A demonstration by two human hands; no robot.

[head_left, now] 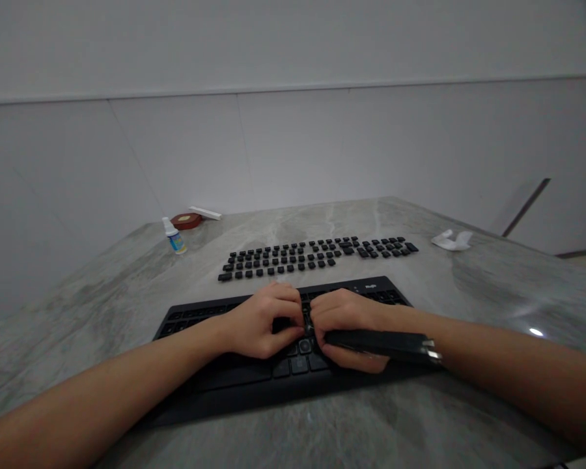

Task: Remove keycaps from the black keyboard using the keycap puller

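A black keyboard [215,394] lies in front of me, with some keys still seated and others off in its middle. My left hand [268,320] rests on it, fingers curled and thumb bent inward. Its fingertips meet at the board's middle, and whatever they pinch is hidden. Close beside it, my right hand [349,319] is closed around a slim black tool [385,343]. Two small metal tips stick out of the tool's end toward my wrist; its other end is hidden in the hand. The right fingertips touch the keyboard.
Loose black keycaps [280,259] are laid out in rows behind the keyboard. A small spray bottle [175,236] stands back left, near a reddish-brown object [186,221] and a white strip [205,213]. Crumpled white tissue [452,240] lies at right on the grey marbled table [498,293].
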